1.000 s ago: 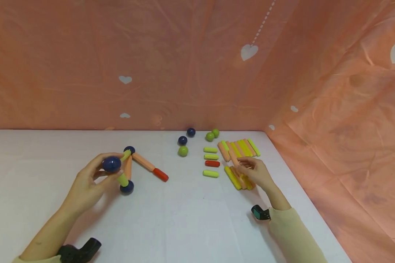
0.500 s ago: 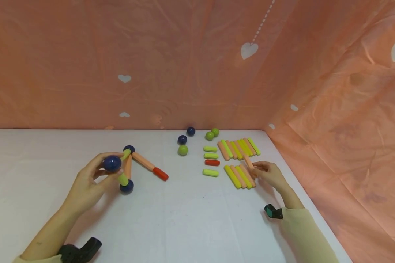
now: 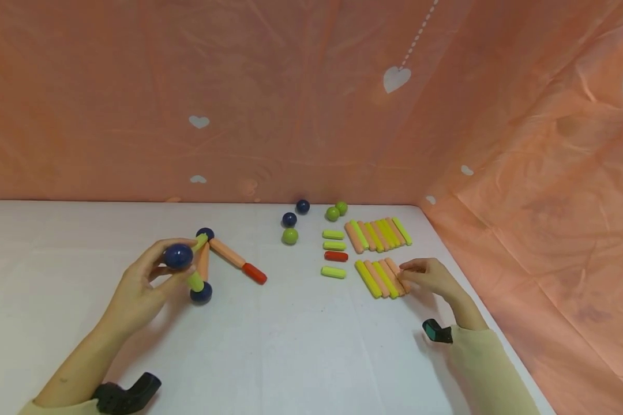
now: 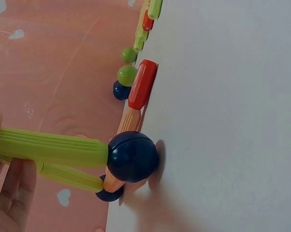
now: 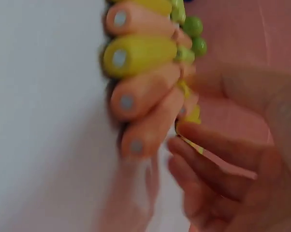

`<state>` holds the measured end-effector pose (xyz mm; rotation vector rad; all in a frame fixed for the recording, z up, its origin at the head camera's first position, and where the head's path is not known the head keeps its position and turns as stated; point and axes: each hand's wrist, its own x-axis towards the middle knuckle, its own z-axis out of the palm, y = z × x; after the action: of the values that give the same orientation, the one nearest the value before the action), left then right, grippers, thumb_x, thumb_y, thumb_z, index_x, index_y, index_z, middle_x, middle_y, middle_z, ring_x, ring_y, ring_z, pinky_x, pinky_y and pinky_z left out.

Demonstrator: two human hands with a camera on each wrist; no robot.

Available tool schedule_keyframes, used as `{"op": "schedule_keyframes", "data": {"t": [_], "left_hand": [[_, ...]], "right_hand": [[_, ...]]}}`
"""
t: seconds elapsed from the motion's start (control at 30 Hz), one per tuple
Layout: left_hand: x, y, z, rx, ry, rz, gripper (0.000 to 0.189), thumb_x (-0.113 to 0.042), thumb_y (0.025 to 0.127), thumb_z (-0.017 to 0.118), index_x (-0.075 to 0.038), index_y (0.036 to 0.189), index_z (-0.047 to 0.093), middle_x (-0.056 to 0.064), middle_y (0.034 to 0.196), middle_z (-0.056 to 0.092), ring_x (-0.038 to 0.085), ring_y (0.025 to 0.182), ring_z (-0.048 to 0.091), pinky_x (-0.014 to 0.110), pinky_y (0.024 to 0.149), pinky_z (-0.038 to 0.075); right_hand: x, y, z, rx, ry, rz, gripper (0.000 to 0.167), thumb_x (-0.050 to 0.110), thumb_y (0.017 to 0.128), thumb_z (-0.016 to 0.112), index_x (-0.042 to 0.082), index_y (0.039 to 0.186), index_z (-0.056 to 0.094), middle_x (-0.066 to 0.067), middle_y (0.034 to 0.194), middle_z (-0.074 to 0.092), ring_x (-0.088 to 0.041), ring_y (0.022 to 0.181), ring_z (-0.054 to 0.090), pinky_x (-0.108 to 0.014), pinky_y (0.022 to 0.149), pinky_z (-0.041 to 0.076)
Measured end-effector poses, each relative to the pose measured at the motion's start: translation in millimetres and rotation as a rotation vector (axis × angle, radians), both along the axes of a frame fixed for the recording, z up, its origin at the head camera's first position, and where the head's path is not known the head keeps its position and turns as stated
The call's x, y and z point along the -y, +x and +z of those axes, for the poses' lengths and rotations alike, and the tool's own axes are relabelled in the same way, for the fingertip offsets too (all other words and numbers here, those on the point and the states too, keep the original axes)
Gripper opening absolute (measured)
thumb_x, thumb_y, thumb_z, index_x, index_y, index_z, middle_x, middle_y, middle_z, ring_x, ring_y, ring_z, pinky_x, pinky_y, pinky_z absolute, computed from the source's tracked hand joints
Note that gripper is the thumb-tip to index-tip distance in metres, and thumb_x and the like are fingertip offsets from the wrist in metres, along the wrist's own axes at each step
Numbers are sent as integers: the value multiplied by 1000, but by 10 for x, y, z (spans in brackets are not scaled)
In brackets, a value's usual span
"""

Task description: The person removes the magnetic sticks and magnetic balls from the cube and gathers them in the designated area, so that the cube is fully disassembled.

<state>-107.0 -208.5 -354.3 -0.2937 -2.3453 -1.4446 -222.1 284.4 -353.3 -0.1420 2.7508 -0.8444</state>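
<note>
My left hand [image 3: 140, 288] grips a magnetic stick-and-ball triangle near its raised dark blue ball [image 3: 178, 256]. Two green sticks [image 4: 53, 147] slope from there to blue balls [image 3: 201, 293] on the table, and an orange stick [image 3: 203, 262] joins those two. From the far ball extends another orange stick [image 3: 227, 253] tipped by a short red stick [image 3: 254, 274]. At the near row's right end, my right hand [image 3: 436, 279] has thumb and fingers spread around the outermost orange stick [image 5: 148, 130], which lies slightly askew against its neighbour. Whether a fingertip touches it is unclear.
A far row of orange, yellow and green sticks [image 3: 378, 235] lies behind the near row [image 3: 376, 279]. Short green sticks [image 3: 333, 272] and a red one [image 3: 336, 256] are left of them. Loose blue balls [image 3: 289, 219] and green balls [image 3: 290, 236] sit towards the back edge.
My right hand has carried an orange stick from the far row to the right end of the near row, and its fingers have loosened. The left hand stays put with the triangle.
</note>
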Motion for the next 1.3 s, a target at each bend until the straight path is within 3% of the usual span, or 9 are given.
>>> {"op": "schedule_keyframes", "data": {"t": [0.13, 0.27, 0.5, 0.7, 0.9, 1.1, 1.3], "left_hand": [[5, 1, 0, -12, 4, 2, 40, 3, 87, 65, -4, 125, 56, -9, 117, 59, -8, 104, 50, 4, 85, 40], [0, -2, -7, -25, 8, -2, 40, 4, 86, 66, -5, 125, 57, -12, 117, 59, -7, 103, 50, 4, 85, 40], [12, 7, -10, -14, 8, 5, 39, 2, 87, 66, -6, 125, 57, -11, 118, 59, -6, 102, 51, 5, 84, 40], [13, -9, -26, -25, 12, 3, 39, 4, 87, 65, -4, 125, 56, -17, 117, 57, -7, 103, 50, 5, 85, 40], [-9, -10, -36, -38, 38, 4, 42, 7, 85, 66, -5, 124, 57, -25, 116, 55, -6, 102, 51, 4, 83, 40], [-18, -14, -45, -36, 44, 5, 42, 5, 86, 66, -6, 125, 58, -17, 116, 58, -5, 103, 51, 5, 84, 40], [-28, -7, -40, -33, 45, 6, 41, 5, 86, 66, -6, 125, 57, -19, 116, 57, -5, 103, 51, 6, 84, 40]], "right_hand": [[169, -36, 19, -125, -117, -20, 36, 22, 94, 61, -4, 118, 63, -20, 110, 65, -26, 95, 60, -26, 73, 50], [394, -68, -50, -174, -297, -27, 36, 22, 95, 61, -5, 119, 62, -23, 111, 65, -25, 90, 62, -24, 72, 53], [898, -56, -145, -91, -507, -41, 36, 23, 95, 61, -2, 121, 61, -18, 114, 64, -15, 90, 63, -21, 79, 52], [1330, -25, -161, -23, -709, 62, 35, 12, 94, 61, -9, 121, 57, -23, 118, 61, -24, 99, 63, -29, 84, 55], [1663, -25, -267, -65, -699, 180, 28, 8, 92, 62, -7, 116, 61, -22, 111, 65, -26, 94, 65, -24, 77, 54], [1882, 2, -310, -12, -676, 170, 26, 14, 93, 63, 0, 115, 64, -23, 108, 65, -31, 81, 63, -28, 69, 52], [2093, 13, -340, 23, -675, 204, 25, 13, 93, 62, -1, 114, 64, -21, 104, 67, -26, 81, 63, -26, 65, 50]]}}
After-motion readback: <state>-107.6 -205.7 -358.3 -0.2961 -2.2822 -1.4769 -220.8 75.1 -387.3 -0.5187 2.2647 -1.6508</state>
